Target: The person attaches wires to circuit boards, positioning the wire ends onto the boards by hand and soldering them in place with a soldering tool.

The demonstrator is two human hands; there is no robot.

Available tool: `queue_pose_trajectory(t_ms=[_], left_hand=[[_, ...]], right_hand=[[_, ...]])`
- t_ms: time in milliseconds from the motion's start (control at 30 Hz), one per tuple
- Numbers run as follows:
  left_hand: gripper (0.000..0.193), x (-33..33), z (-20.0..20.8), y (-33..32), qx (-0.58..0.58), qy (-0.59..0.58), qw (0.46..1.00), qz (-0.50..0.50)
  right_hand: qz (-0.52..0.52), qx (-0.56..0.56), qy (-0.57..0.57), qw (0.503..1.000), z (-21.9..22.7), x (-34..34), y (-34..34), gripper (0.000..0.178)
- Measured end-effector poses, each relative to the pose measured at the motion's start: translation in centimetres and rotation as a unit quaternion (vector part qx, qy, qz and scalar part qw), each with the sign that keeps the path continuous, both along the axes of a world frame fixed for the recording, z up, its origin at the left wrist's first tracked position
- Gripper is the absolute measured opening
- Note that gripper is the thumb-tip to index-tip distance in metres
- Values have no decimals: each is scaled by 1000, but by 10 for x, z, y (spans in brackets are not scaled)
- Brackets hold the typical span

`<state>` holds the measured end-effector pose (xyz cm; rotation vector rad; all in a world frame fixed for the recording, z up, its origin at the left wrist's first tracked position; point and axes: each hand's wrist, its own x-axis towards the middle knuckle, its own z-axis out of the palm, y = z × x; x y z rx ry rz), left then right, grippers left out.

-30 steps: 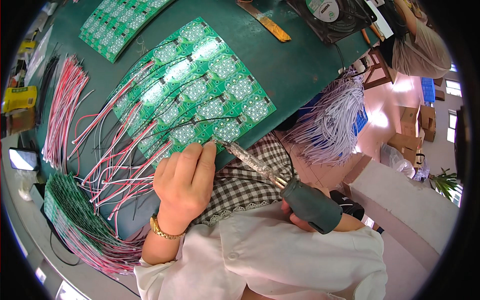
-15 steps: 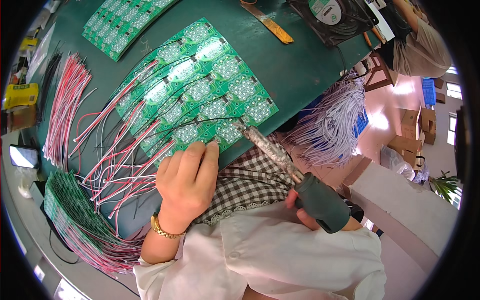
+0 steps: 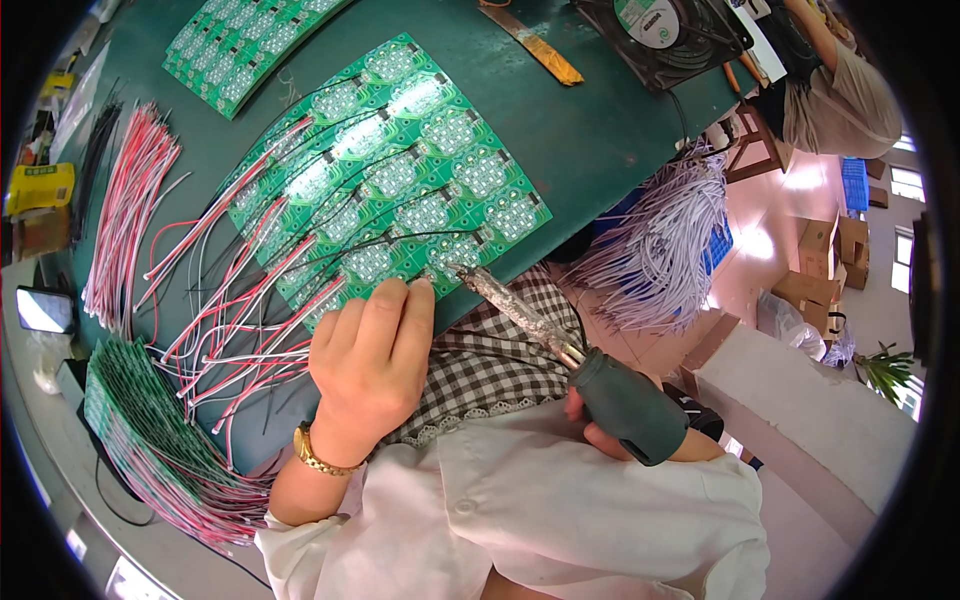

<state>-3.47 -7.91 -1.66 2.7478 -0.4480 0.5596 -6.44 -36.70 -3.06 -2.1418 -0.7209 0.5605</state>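
A green circuit board panel [image 3: 397,177] lies on the green tabletop, with red, white and black wires [image 3: 240,335] running across it and off its left side. At the panel's near edge, my left hand [image 3: 365,350] has its fingers bent and pressed together, fingertips on the board. What they pinch, if anything, is hidden. My right hand [image 3: 592,425] is wrapped round the dark handle of a soldering iron [image 3: 635,405], which partly covers it. The iron's tip is at the near row of round pads, just right of my left fingertips; contact is too fine to tell.
Another green panel [image 3: 235,50] lies at the back left. Bundled red and white wires [image 3: 130,220] and stacked wired boards [image 3: 140,420] are on the left. A black fan [image 3: 665,40] and a brown-handled tool [image 3: 535,45] sit far back. White cables [image 3: 665,245] hang at right, near another person's sleeve [image 3: 845,105].
The soldering iron has moved left and slightly down, its tip now closer to my left fingertips. My left hand has stayed at the board's edge, with only a slight shift.
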Motion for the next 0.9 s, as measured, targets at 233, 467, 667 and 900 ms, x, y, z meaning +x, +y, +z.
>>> queue_pose_trajectory(t_ms=[233, 467, 667, 900], left_hand=[[26, 1, -2, 3, 20, -26, 999, -24], [31, -2, 2, 2, 14, 18, 1000, -11], [33, -2, 2, 1, 19, 11, 1000, -6], [34, 0, 3, -1, -9, 17, 1000, 0]], right_hand=[[-2, 27, 51, 998, 14, 9, 7, 39], [13, 10, 128, 992, 34, 26, 17, 25], [24, 14, 125, 992, 32, 26, 17, 29], [-10, -12, 168, 986, 38, 26, 16, 24]])
